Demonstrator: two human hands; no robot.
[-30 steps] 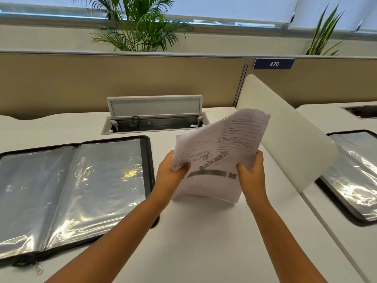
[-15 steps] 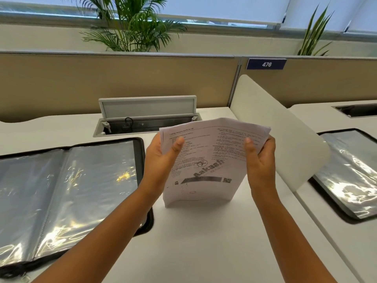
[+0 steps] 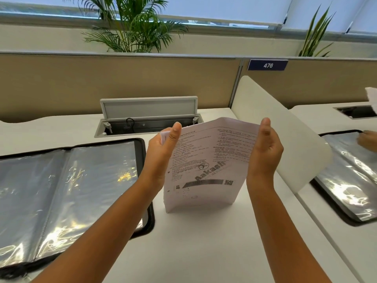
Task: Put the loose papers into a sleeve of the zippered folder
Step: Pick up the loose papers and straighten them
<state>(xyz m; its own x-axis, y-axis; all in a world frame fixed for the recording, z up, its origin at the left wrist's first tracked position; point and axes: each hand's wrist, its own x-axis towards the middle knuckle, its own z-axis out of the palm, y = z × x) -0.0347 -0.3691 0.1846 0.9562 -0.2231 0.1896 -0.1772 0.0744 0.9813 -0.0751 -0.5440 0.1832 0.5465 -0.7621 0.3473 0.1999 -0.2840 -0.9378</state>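
Thin paper, papers light and floppy, stood on bench, gripped at side edges by left hand and right hand.

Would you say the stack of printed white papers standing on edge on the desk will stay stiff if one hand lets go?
Probably not. The stack of printed white papers already bows between the left hand and right hand, so it looks floppy. It seems thin and light, and would likely flop onto the white desk. Loose sheets may also fan apart.
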